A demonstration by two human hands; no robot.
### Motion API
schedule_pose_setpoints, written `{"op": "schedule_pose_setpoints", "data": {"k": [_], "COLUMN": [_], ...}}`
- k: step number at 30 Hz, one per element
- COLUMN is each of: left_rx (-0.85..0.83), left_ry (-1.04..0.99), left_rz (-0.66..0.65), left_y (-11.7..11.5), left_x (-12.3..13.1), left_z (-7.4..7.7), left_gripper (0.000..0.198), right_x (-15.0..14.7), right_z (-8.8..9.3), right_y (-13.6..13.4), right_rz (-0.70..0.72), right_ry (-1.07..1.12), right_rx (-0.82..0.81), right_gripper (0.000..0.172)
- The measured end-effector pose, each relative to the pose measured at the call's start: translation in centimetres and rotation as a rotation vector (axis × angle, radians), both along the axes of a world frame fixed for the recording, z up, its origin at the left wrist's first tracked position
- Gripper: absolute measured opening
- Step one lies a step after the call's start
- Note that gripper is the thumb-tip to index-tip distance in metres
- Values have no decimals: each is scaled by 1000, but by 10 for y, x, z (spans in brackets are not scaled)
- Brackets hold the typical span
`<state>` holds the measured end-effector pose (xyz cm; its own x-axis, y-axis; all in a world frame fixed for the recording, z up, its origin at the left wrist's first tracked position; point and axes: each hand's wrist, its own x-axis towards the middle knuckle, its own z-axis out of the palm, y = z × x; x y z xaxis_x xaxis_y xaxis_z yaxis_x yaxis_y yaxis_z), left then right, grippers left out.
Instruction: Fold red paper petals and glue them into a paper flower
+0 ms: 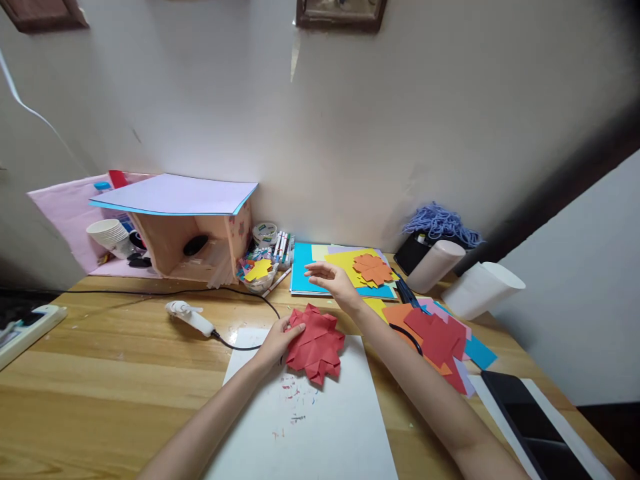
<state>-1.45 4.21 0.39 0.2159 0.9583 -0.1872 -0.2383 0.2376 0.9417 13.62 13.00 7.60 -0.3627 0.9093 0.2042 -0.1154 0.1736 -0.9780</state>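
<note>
My left hand (279,343) is closed on the left edge of a red folded-paper flower (317,350), thumb on top and the other fingers hidden beneath. The flower has pointed petals all round and is held over a white sheet (320,440) with small coloured marks. My right hand (334,283) hovers beyond the flower, fingers stretched out to the left and apart, with nothing in them. Behind it an orange paper flower (373,269) rests on yellow paper (345,260), on top of a stack with a blue sheet (303,267).
A white glue gun (190,318) lies left, its black cord running toward the sheet. Loose coloured paper (435,337) and a black phone (530,420) lie right. Along the wall stand a cardboard box (167,243), a bowl of scraps (260,283) and white rolls (483,290).
</note>
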Motion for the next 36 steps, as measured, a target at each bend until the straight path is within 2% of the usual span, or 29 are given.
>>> {"op": "schedule_pose_setpoints", "data": {"k": [3, 8, 12, 16, 20, 22, 25, 28, 30, 33, 36], "left_rx": [1, -20, -21, -31, -48, -72, -114, -59, -19, 20, 26], "left_ry": [10, 6, -5, -4, 10, -35, -94, -54, -6, 51, 75], "left_rz": [-6, 7, 11, -6, -2, -13, -34, 45, 121, 210, 244], "left_y": [0, 0, 0, 0, 1, 1, 1, -1, -3, -8, -12], "left_x": [1, 2, 3, 2, 2, 1, -4, -10, -13, -12, -9], "left_z": [2, 3, 1, -1, 1, 7, 26, 49, 62, 72, 74], "left_gripper": [35, 33, 31, 31, 31, 33, 38, 43, 46, 45, 44], "right_x": [7, 9, 5, 1, 3, 8, 23, 41, 50, 53, 44], "right_z": [-3, -4, -4, -10, -15, -12, -1, 13, 21, 29, 30], "right_y": [-11, -19, -24, -29, -29, -27, -23, -20, -20, -26, -35], "right_rz": [-102, -65, -28, -141, -234, -203, -177, -248, -231, -49, 134], "right_ry": [-32, -7, -96, -247, -438, -504, -494, -428, -414, -449, -444], "right_rx": [-32, -25, 71, 191, 314, 335, 282, 207, 136, -13, -104], "right_gripper": [21, 33, 29, 25, 28, 35, 42, 44, 45, 40, 35]}}
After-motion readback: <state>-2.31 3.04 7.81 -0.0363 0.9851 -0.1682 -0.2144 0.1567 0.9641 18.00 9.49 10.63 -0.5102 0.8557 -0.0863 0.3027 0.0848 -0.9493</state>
